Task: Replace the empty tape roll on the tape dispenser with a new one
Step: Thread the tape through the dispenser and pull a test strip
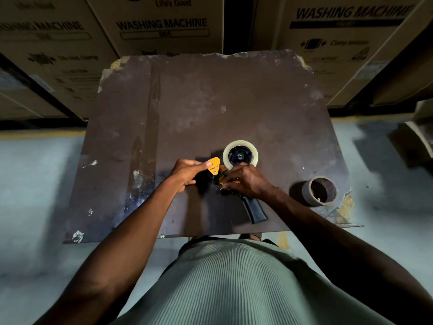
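Tape dispenser (225, 177) lies flat near the front middle of the table, and I see its yellow body mostly under my hands, with the black handle (254, 208) pointing toward me. A clear tape roll (240, 154) sits on the hub at the far end of the dispenser. My left hand (187, 173) is partly closed, thumb and fingertips pinching the yellow triangular flap (214, 167) at the dispenser's left side. My right hand (248, 180) is curled down over the body just below the roll; fingers pressed on the yellow frame, though I cannot tell exactly what they grip. The empty cardboard core (319, 190) stands apart to the right, near the table's chipped right edge.

The tabletop (187, 102) is a dark brown board, scuffed and blotched, with pale scrapes along the left and broken corners at the back. Below it the floor (35, 184) is pale grey-blue with a yellow line. Behind the table stand cardboard boxes (164, 24) printed "WASHING MACHINE". The light is dim.
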Available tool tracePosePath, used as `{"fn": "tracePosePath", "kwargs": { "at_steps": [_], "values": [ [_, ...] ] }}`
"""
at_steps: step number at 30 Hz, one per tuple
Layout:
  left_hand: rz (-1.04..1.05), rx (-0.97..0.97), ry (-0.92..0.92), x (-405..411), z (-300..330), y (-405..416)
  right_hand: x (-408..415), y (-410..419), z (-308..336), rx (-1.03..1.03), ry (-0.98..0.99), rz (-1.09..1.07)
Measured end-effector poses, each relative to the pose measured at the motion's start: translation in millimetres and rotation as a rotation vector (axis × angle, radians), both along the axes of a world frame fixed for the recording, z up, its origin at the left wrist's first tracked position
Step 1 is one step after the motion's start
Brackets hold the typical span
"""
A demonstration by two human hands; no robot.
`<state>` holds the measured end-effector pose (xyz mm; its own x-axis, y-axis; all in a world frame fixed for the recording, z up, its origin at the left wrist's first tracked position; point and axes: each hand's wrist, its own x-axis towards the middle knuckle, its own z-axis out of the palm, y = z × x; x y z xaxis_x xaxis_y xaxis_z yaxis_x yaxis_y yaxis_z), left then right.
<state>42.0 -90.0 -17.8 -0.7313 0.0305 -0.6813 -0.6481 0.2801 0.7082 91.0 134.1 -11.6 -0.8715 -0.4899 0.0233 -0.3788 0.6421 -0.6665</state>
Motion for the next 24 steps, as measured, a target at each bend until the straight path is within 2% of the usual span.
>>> {"fn": "tracePosePath", "kwargs": {
  "at_steps": [11, 17, 19, 22, 24],
  "values": [
    [-0.008, -0.008, 0.016, -0.2, -1.7, -1.1, 5.0, -12.8, -8.1, 0.034, 0.032, -0.190],
    [0.004, -0.016, 0.029, 0.4, -3.2, -0.2, 5.8, -11.4, -0.5, 0.068, -0.019, -0.189],
    [0.012, -0.015, 0.033, 0.9, -4.5, -0.3, 12.4, -4.4, 0.4, 0.045, -0.070, -0.305],
    [0.025, 0.001, 0.028, 2.1, -5.9, 0.9, 34.0, 20.6, 1.4, 0.016, -0.142, -0.681],
    [0.039, 0.005, 0.027, 2.7, -5.4, 2.0, 47.0, 41.6, -1.9, 0.060, -0.315, -0.716]
  ]
}}
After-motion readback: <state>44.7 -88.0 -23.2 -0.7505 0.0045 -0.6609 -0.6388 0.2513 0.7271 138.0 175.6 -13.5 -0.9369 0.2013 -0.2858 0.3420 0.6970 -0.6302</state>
